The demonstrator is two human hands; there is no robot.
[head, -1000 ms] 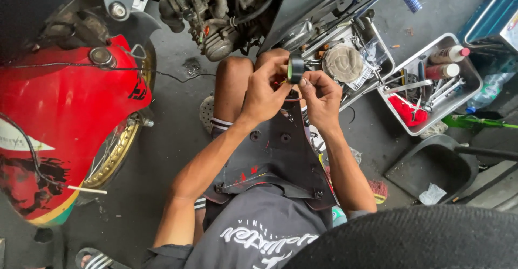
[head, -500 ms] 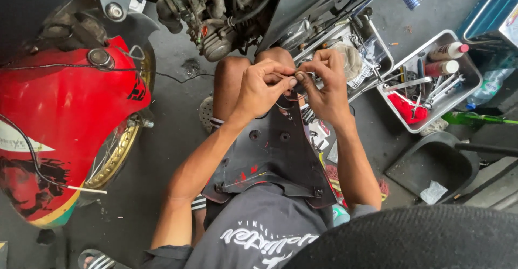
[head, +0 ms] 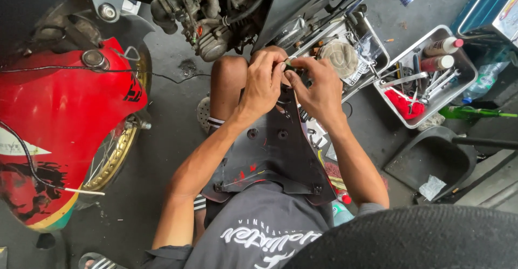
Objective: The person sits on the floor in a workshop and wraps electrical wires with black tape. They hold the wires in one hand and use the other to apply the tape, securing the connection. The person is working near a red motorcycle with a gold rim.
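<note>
Both my hands pinch a small green part at the top edge of the black panel on my lap — left hand, right hand, fingers closed.

1. Bare arms and both hands, the left hand and right hand, ungloved and without rings.
2. Dark grey short-sleeved shirt with white script lettering across the front.
3. Bare knee; black-and-white striped sock cuff.
</note>
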